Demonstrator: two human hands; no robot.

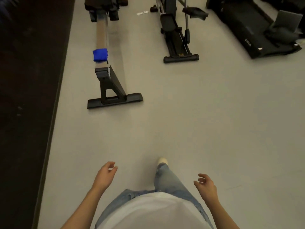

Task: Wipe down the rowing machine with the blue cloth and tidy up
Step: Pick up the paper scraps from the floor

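Note:
The rowing machine (102, 35) stands at the upper left, its long metal rail running away from me to a black rear leg and floor bar. A folded blue cloth (100, 54) lies draped over the rail near that rear end. My left hand (105, 175) hangs low at the bottom centre, fingers loosely curled and holding nothing. My right hand (205, 185) is at the lower right, also open and holding nothing. Both hands are far from the cloth and the machine, with bare floor between.
A dark mat (28, 96) covers the floor along the left. A second exercise machine (177, 32) stands at the top centre and a treadmill (254, 28) at the top right. Small white scraps (142, 13) lie on the grey floor. My leg and shoe (162, 161) step forward.

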